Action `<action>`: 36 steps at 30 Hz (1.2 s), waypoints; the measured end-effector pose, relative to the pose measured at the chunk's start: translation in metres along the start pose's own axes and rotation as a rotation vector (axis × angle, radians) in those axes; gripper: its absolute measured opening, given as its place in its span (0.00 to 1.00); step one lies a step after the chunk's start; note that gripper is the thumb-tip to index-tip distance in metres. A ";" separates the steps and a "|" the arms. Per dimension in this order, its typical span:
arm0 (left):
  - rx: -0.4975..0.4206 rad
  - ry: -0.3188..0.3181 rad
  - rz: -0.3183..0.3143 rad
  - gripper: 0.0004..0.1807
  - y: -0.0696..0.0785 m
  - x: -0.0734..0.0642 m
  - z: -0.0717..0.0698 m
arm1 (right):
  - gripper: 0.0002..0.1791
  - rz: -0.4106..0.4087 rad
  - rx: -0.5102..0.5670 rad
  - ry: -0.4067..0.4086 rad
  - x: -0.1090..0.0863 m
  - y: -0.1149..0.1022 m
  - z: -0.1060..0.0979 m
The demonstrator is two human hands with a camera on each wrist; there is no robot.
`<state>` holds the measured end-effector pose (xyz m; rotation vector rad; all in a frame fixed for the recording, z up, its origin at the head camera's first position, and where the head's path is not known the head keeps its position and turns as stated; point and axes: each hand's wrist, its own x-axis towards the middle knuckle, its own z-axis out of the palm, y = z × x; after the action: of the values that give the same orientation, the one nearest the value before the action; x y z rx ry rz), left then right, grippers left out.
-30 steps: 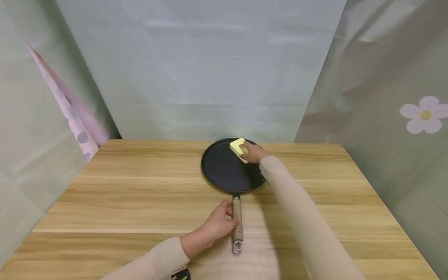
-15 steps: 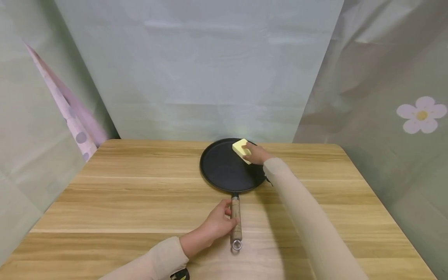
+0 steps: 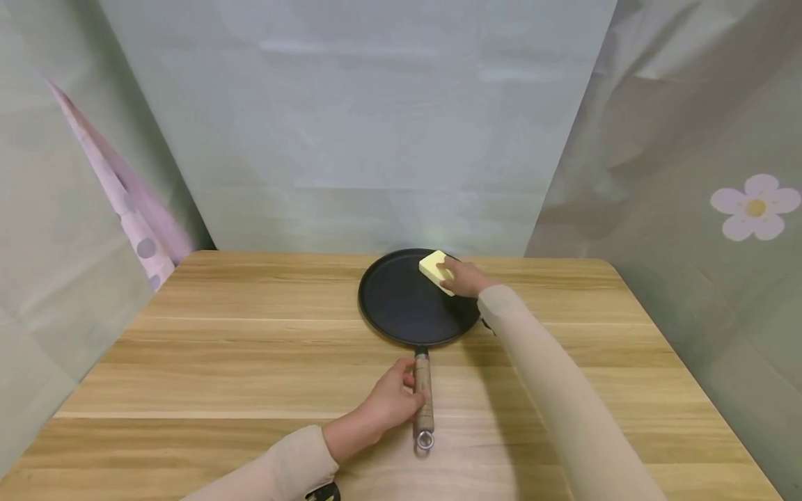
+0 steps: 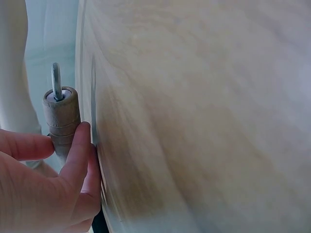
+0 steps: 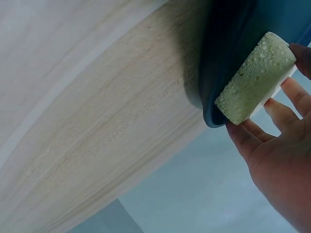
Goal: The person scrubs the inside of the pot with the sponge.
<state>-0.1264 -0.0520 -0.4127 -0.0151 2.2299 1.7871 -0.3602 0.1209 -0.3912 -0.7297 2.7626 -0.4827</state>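
A round black flat pan (image 3: 410, 306) lies on the wooden table, its wooden handle (image 3: 424, 393) pointing toward me. My left hand (image 3: 390, 396) pinches that handle between thumb and fingers from the left side. In the left wrist view the handle (image 4: 63, 114) ends in a metal ring, with the fingers (image 4: 80, 145) against it. At the pan's far right, my right hand (image 3: 465, 278) holds a pale yellow sponge (image 3: 432, 268) against the cooking surface. The right wrist view shows the porous sponge (image 5: 257, 80) gripped by thumb and fingertips, close to the pan's raised rim (image 5: 211, 114).
The wooden table (image 3: 238, 348) reaches back to a pale green cloth wall (image 3: 388, 139). More cloth hangs on both sides, with a flower print (image 3: 755, 207) at the right. A small dark object (image 3: 323, 492) shows by the left sleeve.
My right hand has slid the sponge slightly to the right across the pan toward its rim. The left hand keeps its hold on the handle, and the pan stays nearly in place.
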 end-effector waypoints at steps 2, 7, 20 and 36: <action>-0.005 0.000 -0.004 0.35 0.001 0.000 0.000 | 0.30 -0.001 -0.001 -0.001 -0.001 0.000 0.000; -0.012 -0.002 -0.008 0.35 0.001 -0.001 0.000 | 0.29 -0.015 -0.010 0.008 -0.005 0.002 0.000; -0.009 -0.004 -0.008 0.36 0.001 -0.002 0.000 | 0.29 -0.067 -0.049 0.008 -0.016 0.009 0.004; 0.013 -0.004 -0.011 0.35 0.000 0.002 0.000 | 0.30 -0.121 0.007 0.011 -0.035 0.012 0.008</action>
<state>-0.1281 -0.0521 -0.4128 -0.0209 2.2343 1.7654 -0.3333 0.1466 -0.3983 -0.8984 2.7369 -0.5213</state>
